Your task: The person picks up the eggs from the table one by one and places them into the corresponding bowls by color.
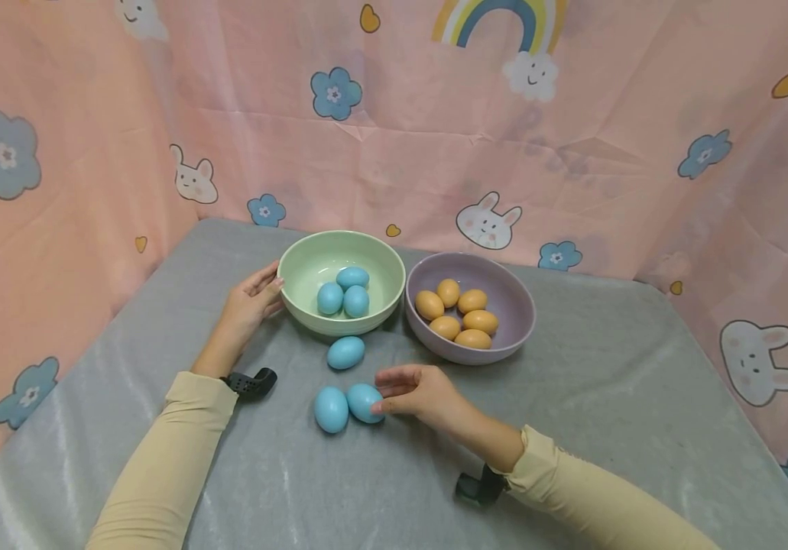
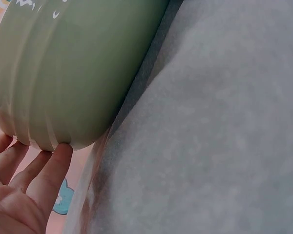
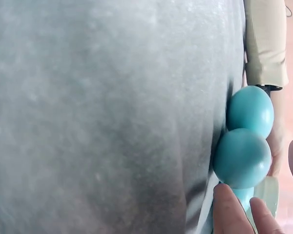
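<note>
My left hand [image 1: 249, 305] rests its fingertips on the left side of the light green bowl [image 1: 297, 317]; the left wrist view shows the extended fingers [image 2: 53, 170] against its ribbed wall. Inside that bowl lie three blue eggs [image 1: 355, 302]. At the front, my right hand [image 1: 424, 397] is held around the right end of a blue egg [image 1: 364, 402], with thumb and fingers spread apart. A second blue egg [image 1: 331, 409] lies right beside it on the left. Another blue egg [image 1: 346, 353] lies just before the green bowl.
A purple bowl [image 1: 520, 321] with several orange-yellow eggs [image 1: 480, 321] stands close against the green bowl's right side. Grey cloth [image 1: 607, 397] covers the table. Pink patterned fabric [image 1: 400, 168] hangs behind it and at both sides.
</note>
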`<state>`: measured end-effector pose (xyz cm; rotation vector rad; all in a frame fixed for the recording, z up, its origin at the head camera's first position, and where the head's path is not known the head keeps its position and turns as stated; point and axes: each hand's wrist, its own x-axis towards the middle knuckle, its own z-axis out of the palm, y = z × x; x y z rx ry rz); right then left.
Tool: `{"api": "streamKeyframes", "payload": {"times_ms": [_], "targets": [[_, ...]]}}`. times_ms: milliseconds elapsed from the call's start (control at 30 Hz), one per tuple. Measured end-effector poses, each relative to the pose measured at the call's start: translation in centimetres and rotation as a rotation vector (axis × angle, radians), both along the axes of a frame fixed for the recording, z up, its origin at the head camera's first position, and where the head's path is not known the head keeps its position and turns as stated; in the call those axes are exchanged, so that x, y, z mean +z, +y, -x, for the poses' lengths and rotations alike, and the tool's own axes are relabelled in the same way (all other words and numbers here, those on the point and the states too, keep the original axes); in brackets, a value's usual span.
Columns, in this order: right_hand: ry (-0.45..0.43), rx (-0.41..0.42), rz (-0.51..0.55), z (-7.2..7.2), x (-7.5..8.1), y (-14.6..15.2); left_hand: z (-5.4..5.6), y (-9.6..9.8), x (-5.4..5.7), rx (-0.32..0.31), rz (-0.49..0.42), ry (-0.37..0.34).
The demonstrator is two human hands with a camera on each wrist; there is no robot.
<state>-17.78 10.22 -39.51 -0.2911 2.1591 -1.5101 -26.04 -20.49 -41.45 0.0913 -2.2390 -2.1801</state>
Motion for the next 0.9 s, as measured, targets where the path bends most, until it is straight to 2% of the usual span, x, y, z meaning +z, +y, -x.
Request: {"api": "streamKeyframes", "payload": {"times_ms": [333, 533, 900], "targets": [[0.001, 0.005, -0.030, -0.1, -0.5, -0.5, 0.0, 0.0, -0.1, 0.006, 0.017, -0.002], [-0.008, 0.014, -0.030, -0.1, -0.6, -0.9, 0.1, 0.0, -0.2, 0.004, -0.019, 0.008], [0.056, 0.038, -0.048, -0.1, -0.8, -1.3, 0.2, -0.1, -0.3, 0.012, -0.021, -0.002]]}}
